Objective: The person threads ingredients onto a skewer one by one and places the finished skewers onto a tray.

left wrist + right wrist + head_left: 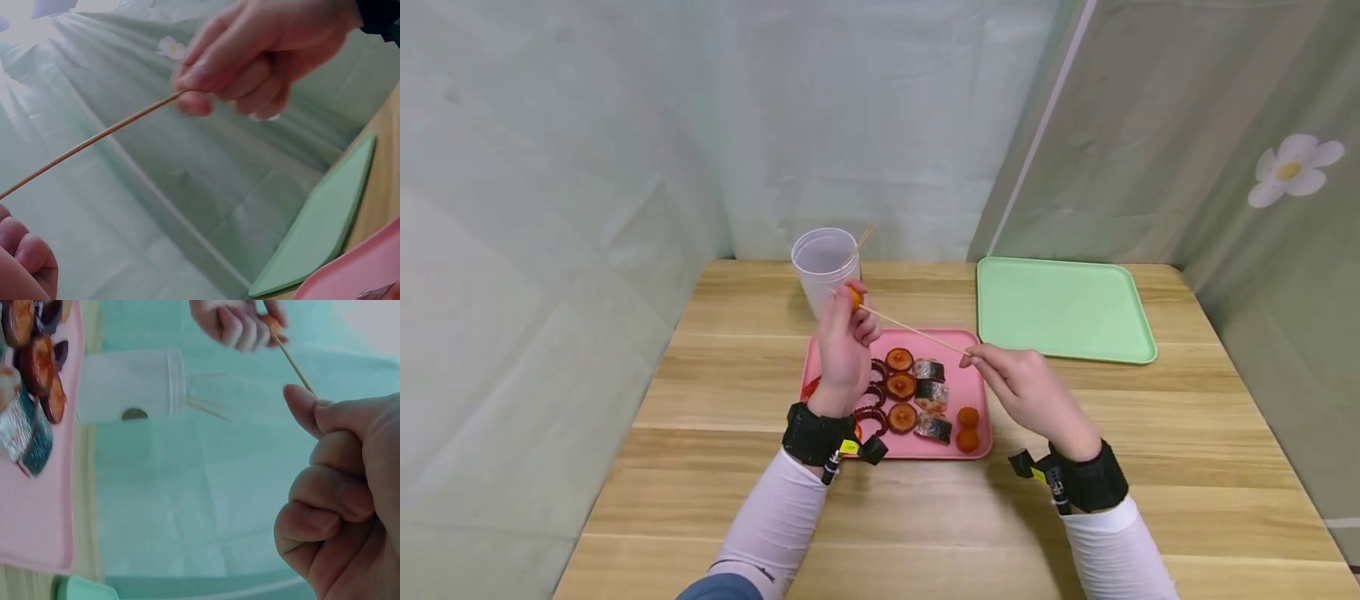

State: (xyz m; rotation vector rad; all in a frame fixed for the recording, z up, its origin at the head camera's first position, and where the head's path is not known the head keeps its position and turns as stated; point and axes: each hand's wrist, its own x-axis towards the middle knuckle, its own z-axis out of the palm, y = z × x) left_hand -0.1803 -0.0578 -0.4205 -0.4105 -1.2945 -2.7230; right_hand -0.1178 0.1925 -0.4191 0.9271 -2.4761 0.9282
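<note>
My left hand (844,354) pinches a small orange ball (854,297) above the back left of a pink tray (973,371). From the ball a thin wooden skewer (913,328) slants down to my right hand (1030,392), whose thumb and forefinger pinch its other end. The right wrist view shows the skewer's far end at the orange ball (269,324); how deep it goes is hidden. On the tray lie mushroom-like brown rounds (901,385), silvery fish pieces (933,427), dark curled tentacles (872,421) and two more orange balls (967,429).
A white translucent cup (820,279) with a few skewers (862,240) stands behind the left hand. At the back right lies a green tray (1063,308). The wooden table (715,467) meets pale curtains (887,125) at the back and sides.
</note>
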